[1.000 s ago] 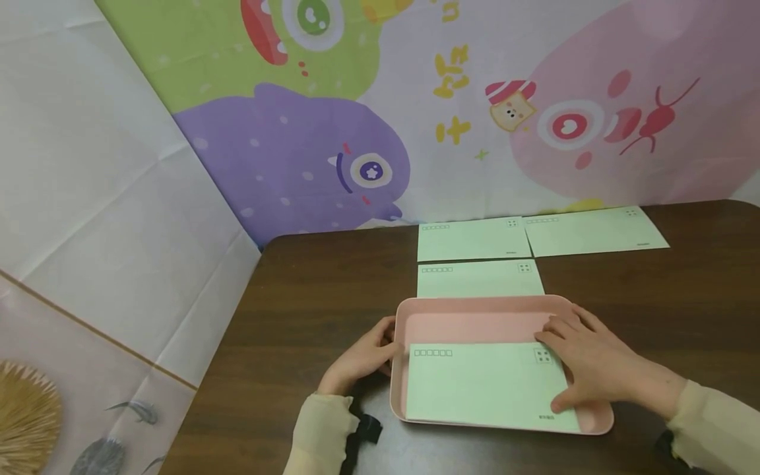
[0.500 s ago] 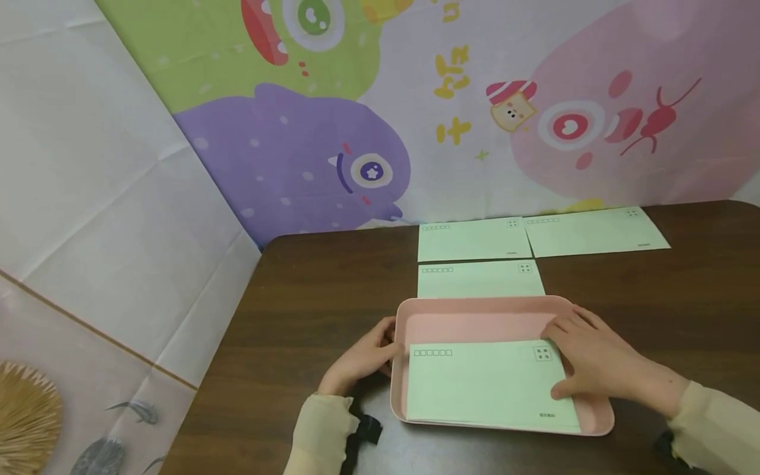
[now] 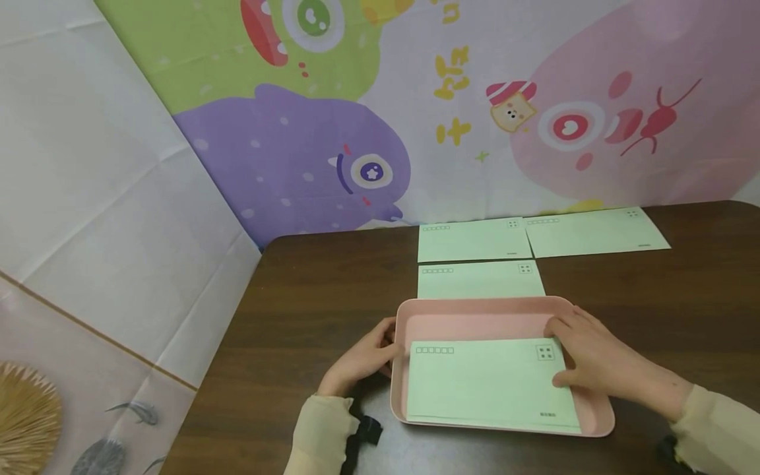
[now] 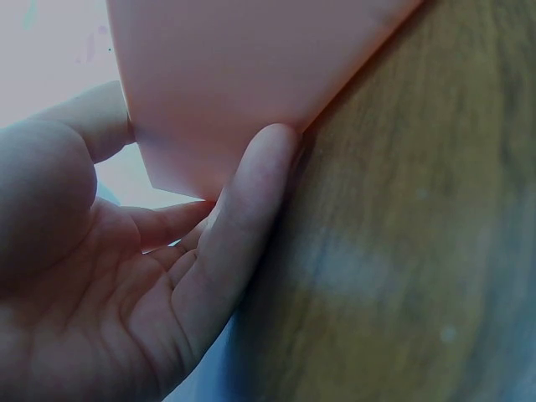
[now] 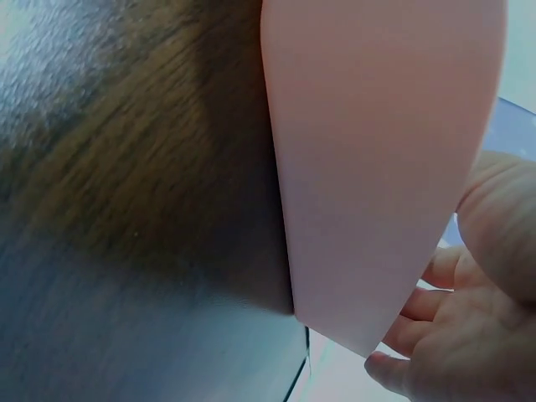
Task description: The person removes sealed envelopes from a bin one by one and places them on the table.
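A pink tray point(image 3: 475, 326) lies on the table with pale green envelopes in it, the top envelope point(image 3: 483, 386) slightly askew over the lower edge of another. My left hand point(image 3: 365, 353) holds the tray's left end; in the left wrist view one finger point(image 4: 264, 172) lies along the base of its wall. Reaching over the tray's right rim, my right hand point(image 3: 596, 353) grips the top envelope's right side between thumb and fingers. In the right wrist view the tray's outer wall point(image 5: 377, 159) hides the envelope and part of the hand.
Behind the tray, an envelope point(image 3: 477, 280) is partly covered by its far rim. Farther back lie a left envelope point(image 3: 472, 241) and a right envelope point(image 3: 596, 232) at the far edge of the dark wooden table point(image 3: 320, 284). A cartoon-printed cloth point(image 3: 297, 152) hangs behind.
The right hand's fingers have drawn in round the top envelope's right side, and its upper edge has shifted slightly away from me. The left hand and the tray stay in place.
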Available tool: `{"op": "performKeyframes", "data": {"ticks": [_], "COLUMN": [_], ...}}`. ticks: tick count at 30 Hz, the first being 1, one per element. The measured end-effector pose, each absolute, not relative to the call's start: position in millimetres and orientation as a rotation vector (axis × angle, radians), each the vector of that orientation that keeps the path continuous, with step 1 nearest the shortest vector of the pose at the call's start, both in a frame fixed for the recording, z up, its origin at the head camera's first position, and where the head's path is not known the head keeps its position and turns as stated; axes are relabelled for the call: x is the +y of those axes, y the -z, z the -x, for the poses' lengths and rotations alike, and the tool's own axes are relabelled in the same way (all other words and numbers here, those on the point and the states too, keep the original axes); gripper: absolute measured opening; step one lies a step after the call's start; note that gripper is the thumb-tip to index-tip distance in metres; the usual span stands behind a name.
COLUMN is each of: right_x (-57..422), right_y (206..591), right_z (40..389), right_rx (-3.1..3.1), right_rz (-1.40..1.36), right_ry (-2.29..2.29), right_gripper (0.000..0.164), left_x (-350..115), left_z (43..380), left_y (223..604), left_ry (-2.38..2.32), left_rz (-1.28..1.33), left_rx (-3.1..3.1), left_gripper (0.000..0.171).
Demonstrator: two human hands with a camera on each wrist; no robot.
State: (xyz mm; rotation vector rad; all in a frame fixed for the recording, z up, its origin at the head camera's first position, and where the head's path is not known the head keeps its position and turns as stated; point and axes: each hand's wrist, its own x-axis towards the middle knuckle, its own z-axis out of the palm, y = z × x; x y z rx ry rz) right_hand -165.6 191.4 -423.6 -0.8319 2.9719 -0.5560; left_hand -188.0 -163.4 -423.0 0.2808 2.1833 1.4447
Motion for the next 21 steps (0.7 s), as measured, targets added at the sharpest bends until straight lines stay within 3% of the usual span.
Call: {"op": "performKeyframes", "data": {"ticks": [9,21], "right_x": [194,194], "right_y": [425,417], "right_z": [166,163], "right_rx": [3.012,3.040], "right_rz": [0.868,0.823], "right_ry": [0.610,0.687], "right_gripper": [0.044,0.037], "left_x": [-169,-168], "left_z": [198,198], "left_y": [450,452], "left_ry": [-1.432,-1.435], "left_rz": [-0.275,-0.238], "left_rx": [2.208,2.212], "left_gripper": [0.052,0.053]}}
